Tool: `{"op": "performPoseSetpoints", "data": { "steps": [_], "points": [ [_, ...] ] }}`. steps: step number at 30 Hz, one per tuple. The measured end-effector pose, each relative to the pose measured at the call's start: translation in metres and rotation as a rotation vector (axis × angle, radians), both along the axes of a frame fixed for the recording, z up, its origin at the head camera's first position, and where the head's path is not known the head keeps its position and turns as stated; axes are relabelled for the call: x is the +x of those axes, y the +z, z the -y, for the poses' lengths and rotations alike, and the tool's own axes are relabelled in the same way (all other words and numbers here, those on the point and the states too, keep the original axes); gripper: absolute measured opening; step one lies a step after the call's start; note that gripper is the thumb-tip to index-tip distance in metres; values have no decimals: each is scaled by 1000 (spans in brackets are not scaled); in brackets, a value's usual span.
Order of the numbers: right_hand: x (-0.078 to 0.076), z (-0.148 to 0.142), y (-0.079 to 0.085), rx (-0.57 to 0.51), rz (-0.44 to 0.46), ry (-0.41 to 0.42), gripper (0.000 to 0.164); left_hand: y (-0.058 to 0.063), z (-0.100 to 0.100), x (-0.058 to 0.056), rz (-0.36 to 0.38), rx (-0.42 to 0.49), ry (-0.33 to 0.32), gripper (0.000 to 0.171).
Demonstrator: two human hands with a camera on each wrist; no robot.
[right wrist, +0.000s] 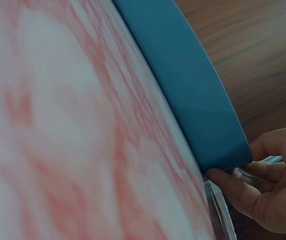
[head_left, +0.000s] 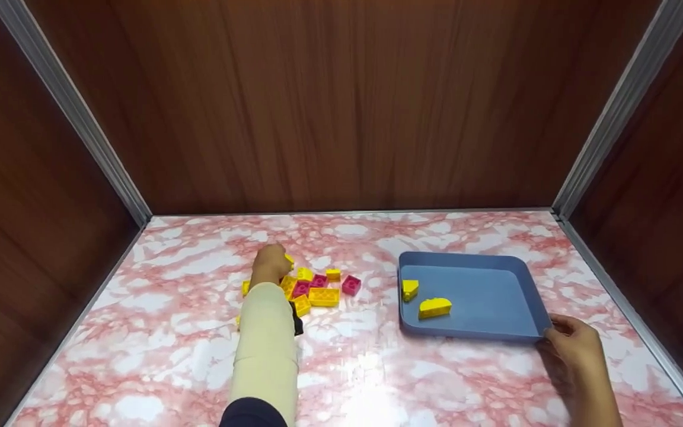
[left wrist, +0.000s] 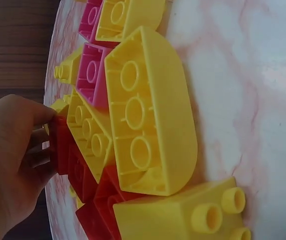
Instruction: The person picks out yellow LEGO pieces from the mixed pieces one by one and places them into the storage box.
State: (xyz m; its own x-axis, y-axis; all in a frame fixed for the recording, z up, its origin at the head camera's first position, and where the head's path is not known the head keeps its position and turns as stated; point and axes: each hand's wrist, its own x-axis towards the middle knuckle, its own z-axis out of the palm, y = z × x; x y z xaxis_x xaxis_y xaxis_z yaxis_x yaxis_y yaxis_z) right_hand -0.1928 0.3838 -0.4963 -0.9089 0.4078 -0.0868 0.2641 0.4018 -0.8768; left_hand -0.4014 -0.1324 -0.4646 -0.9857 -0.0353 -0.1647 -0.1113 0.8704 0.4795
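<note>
At the far side of a loose pile, my left hand [head_left: 269, 264] has its fingers curled round a yellow toy brick [head_left: 289, 261]. In the left wrist view a red brick [left wrist: 58, 145] stands in front of those fingers and hides part of the grip. My right hand [head_left: 578, 344] pinches the near right corner of a blue-grey tray [head_left: 466, 337], thumb and fingers on its rim. Inside the tray lie a small yellow brick [head_left: 410, 289] and a rounded yellow brick [head_left: 434, 308], both towards the left.
Several yellow, pink and red bricks lie around the left forearm, among them a long yellow brick [head_left: 324, 297] and a pink brick [head_left: 351, 285]. The forearm covers part of the pile. Wood-patterned panels [head_left: 341, 107] close off the back and sides of the marbled table [head_left: 353, 379].
</note>
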Motion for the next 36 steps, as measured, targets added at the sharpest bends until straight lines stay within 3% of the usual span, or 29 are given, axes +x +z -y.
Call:
{"op": "performPoseSetpoints", "data": {
  "steps": [12,16,24,36],
  "points": [
    [-1,0,0,-14,3,-1,48,4,1,3,-55,10,-27,42],
    [-1,0,0,-27,4,6,48,6,2,5,-69,35,-15,34],
    [-1,0,-3,-98,-12,-15,48,14,4,6,-100,20,-59,17],
    [-3,-1,-2,-83,-5,-3,49,33,1,7,-13,113,-20,18]
  ]
}}
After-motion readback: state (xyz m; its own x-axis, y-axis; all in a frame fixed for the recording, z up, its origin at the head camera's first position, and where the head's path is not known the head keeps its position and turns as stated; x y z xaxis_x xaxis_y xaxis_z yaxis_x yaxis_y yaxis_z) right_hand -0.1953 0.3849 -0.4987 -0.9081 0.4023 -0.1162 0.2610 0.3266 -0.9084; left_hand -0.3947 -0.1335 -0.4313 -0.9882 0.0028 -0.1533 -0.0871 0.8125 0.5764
